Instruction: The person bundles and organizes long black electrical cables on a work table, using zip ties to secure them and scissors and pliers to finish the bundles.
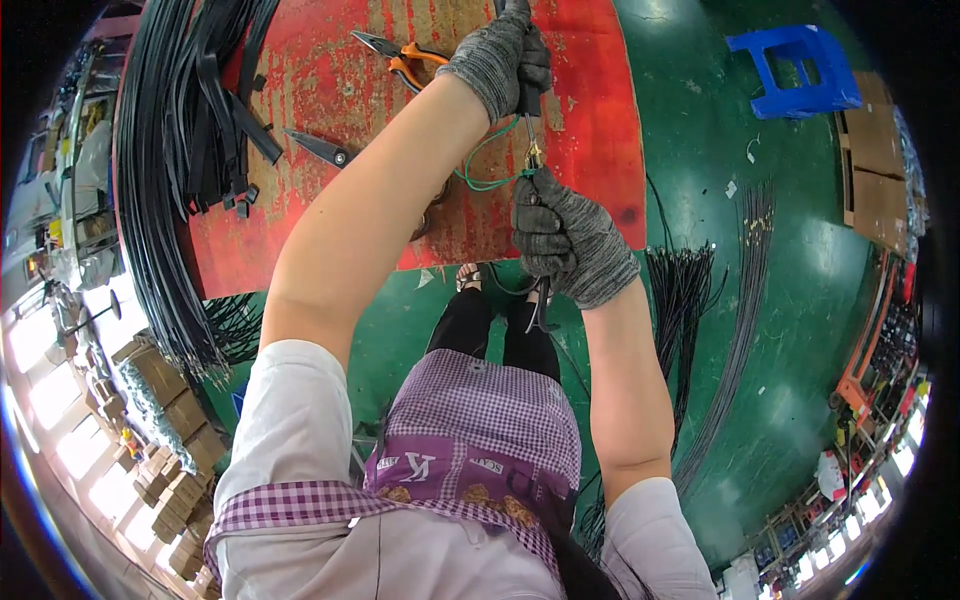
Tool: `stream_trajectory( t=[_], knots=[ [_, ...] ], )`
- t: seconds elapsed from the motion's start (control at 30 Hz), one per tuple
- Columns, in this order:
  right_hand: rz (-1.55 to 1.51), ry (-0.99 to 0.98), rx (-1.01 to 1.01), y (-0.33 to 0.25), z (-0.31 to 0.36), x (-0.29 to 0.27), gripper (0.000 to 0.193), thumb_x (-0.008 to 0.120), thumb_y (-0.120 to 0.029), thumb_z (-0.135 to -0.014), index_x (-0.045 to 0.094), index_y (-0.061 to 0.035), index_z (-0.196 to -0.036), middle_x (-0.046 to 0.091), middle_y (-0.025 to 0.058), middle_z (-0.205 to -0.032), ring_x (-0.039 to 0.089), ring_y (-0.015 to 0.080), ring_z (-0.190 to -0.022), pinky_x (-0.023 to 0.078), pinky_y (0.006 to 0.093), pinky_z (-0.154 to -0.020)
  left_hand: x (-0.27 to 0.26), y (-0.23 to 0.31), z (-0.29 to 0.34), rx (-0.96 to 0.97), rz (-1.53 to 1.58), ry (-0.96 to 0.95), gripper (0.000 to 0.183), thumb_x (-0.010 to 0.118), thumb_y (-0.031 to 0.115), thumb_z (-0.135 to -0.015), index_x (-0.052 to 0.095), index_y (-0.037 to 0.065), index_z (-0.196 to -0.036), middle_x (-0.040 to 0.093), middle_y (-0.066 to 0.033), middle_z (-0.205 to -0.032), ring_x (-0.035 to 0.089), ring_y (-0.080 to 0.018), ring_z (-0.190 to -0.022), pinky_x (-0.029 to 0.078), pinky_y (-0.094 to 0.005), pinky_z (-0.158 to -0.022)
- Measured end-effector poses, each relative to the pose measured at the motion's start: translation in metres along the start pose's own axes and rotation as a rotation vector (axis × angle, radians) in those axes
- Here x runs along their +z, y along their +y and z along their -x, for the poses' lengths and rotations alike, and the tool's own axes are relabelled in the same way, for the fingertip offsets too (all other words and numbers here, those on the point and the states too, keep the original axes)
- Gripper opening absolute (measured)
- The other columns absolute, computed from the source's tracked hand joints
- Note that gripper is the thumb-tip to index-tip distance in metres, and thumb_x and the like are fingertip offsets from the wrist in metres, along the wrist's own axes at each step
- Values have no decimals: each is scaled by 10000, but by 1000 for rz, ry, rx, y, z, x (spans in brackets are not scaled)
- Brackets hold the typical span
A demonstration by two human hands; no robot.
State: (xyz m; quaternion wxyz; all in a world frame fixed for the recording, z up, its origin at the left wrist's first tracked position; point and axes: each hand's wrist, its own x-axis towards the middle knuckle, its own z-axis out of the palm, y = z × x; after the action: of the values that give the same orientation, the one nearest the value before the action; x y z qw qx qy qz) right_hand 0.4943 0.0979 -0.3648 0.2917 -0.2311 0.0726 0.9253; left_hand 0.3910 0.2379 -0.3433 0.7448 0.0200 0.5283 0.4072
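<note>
Both my hands wear grey knit gloves above a red, worn tabletop [590, 110]. My left hand [500, 65] is closed around a black cable [529, 101] near the far side. Thin inner wires [533, 152] with brassy tips show between the two hands. My right hand [570, 240], nearer me, is closed at the lower end of these wires, and a dark strand [541, 308] hangs below it. A thin green wire [478, 184] loops out to the left. What lies inside each fist is partly hidden.
Orange-handled pliers [402, 58] and dark scissors [318, 148], partly behind my left forearm, lie on the table. Black cables [150, 190] drape over its left edge. More cable bundles [750, 270] lie right, on the green floor. A blue stool [800, 70] stands far right.
</note>
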Motion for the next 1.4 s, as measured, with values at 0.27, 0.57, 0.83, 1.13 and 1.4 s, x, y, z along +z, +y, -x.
stream_trajectory(
  t=[0.27,0.57,0.83,1.13,1.4],
  knots=[
    [126,113,-36,4,-7,1,238,462,-345,-805,447,-114,-748,350,-65,-491,304,29,-349,245,163,-296,-29,-23,-25,26,56,-205,353,493,437,-759,385,120,-646,323,39,-462,279,-80,-364,246,-220,-330],
    [269,235,-131,3,-10,11,253,484,-360,-791,449,-116,-735,378,-63,-492,320,31,-361,259,162,-325,-5,-1,22,-178,-56,-16,431,460,444,-775,321,141,-501,280,20,-438,244,-115,-358,192,-261,-329],
    [314,280,-127,5,-11,6,260,469,-362,-799,447,-111,-738,370,-62,-492,324,36,-369,257,164,-329,-27,-22,-18,19,27,-187,344,468,418,-781,398,106,-655,299,39,-457,247,-82,-348,214,-217,-325],
    [706,592,-311,0,-19,11,246,420,-318,-817,475,-118,-686,425,-18,-509,355,91,-380,281,224,-354,-20,-19,-13,39,46,-146,354,495,399,-769,374,116,-594,298,37,-457,243,-89,-357,225,-224,-330],
    [284,151,-184,-17,-28,7,212,438,-294,-824,452,-96,-750,369,-40,-501,320,54,-360,272,193,-327,-24,-12,-9,25,33,-141,356,528,397,-748,377,122,-581,279,51,-457,237,-76,-365,230,-219,-327]
  ],
)
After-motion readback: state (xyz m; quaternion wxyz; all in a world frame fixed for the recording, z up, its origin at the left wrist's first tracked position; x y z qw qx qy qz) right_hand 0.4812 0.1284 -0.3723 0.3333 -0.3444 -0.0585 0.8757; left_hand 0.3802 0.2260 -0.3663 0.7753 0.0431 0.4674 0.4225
